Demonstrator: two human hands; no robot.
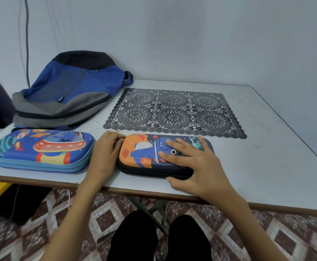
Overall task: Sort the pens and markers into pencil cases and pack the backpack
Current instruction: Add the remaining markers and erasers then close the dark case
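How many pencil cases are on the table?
2. The light blue case lies front left, before the backpack. The navy case lies right of it, the right hand flat on its lid, the left hand gripping its left end. No others visible.

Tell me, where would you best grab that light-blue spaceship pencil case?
Likely by its near long edge, coming from the front: the light-blue pencil case lies flat and closed beside the table edge, that side unobstructed, while the backpack crowds its far side.
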